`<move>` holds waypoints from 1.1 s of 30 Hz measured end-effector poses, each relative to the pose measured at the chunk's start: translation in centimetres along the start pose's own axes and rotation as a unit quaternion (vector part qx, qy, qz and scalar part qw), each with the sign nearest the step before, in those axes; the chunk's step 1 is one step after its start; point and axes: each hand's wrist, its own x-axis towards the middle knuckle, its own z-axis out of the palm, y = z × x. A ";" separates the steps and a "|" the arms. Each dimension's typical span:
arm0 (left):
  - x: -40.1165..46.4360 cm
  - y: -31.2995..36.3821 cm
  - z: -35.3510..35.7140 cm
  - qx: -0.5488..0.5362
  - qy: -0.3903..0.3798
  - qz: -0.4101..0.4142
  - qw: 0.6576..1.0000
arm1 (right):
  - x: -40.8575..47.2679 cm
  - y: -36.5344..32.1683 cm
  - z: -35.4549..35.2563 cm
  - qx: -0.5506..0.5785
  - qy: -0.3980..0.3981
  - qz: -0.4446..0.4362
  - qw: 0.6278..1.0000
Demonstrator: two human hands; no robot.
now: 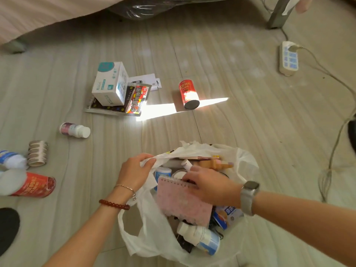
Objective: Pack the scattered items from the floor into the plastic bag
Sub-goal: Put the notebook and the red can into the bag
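Note:
A white plastic bag (pixel 154 234) lies open on the floor with several items inside. My left hand (pixel 134 173) pinches the bag's upper rim and holds it open. My right hand (pixel 210 185) grips the spiral edge of a pink notebook (pixel 181 204) that rests on the items in the bag. On the floor lie a white box (pixel 109 83) on flat snack packets (pixel 136 99), a red can (pixel 188 94), a small white bottle (pixel 75 130), a tape roll (pixel 37 153), another red can (pixel 36 185) and a blue-white bottle (pixel 11 158).
A power strip (pixel 288 58) with a cable (pixel 331 132) trailing down the right side lies on the floor. A bed edge (pixel 48 18) runs along the top left, and a metal leg (pixel 277 14) stands at the top right. A dark round object (pixel 7 228) sits at the lower left.

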 end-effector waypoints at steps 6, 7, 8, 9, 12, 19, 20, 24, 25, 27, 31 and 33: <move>-0.4 -0.3 -0.5 0.023 -0.005 0.023 0.999 | 1.8 -2.4 3.5 -0.150 0.072 -0.090 0.982; -0.3 -0.5 -0.8 0.033 -0.020 0.029 0.999 | 1.9 -2.4 3.0 -0.148 0.100 -0.110 0.978; -0.1 -0.6 -1.2 0.045 -0.037 0.033 0.998 | 2.1 -2.1 2.2 -0.133 0.137 -0.116 0.975; 0.2 -0.9 -1.5 0.055 -0.050 0.031 0.997 | 2.4 -1.6 1.2 -0.107 0.171 -0.111 0.973; 2.2 -1.5 -2.3 0.058 -0.034 0.015 0.998 | 4.4 0.5 -2.2 -0.078 0.274 -0.069 0.956; 7.9 -2.8 -2.1 0.083 0.035 0.005 0.996 | 12.4 8.1 -7.9 -0.097 0.295 0.122 0.943; 8.4 -2.9 -1.8 0.086 0.037 0.004 0.996 | 13.5 8.9 -7.9 -0.113 0.258 0.133 0.950; 9.9 -3.3 0.1 0.080 0.040 -0.001 0.996 | 18.0 10.6 -4.9 -0.055 0.221 0.177 0.957; 10.1 -3.5 0.6 0.078 0.038 -0.004 0.996 | 19.2 10.5 -4.5 0.024 0.262 0.208 0.942; 10.3 -4.0 1.3 0.069 0.032 -0.015 0.997 | 21.4 10.1 -4.2 0.191 0.338 0.307 0.869; 10.1 -4.7 2.0 0.035 0.046 -0.036 0.998 | 24.2 9.8 -4.7 0.271 0.408 0.413 0.768; 10.1 -5.1 2.1 0.028 0.051 -0.034 0.998 | 24.6 10.1 -4.9 0.269 0.426 0.411 0.760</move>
